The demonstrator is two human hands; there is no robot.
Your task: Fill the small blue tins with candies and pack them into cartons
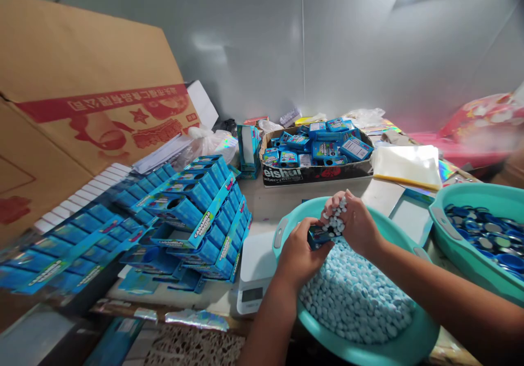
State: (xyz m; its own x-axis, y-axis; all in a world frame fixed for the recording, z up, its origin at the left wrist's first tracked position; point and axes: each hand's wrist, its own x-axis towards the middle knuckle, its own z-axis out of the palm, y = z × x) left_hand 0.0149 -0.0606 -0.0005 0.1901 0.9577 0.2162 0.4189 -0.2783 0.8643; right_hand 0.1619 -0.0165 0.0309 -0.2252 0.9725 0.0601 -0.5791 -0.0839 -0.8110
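- The left hand (298, 254) is reaching in from below, forearm angled up, fingers curled and gripping a small blue tin (319, 236) at its fingertips.
- The right hand (355, 223) is coming in from the right, wrist bent, cupped and clenched around a heap of pale tablets (336, 217), sitting just above and touching the tin.
- Both hands are hovering over a teal basin (286, 225) filled with more tablets beneath them.
- A white scale (256, 270) is lying just left of the left hand.
- A second basin (458, 202) holding blue lids (487, 235) is sitting beyond the right forearm.
- Stacked blue boxes (196, 213) are lying well left of both hands.
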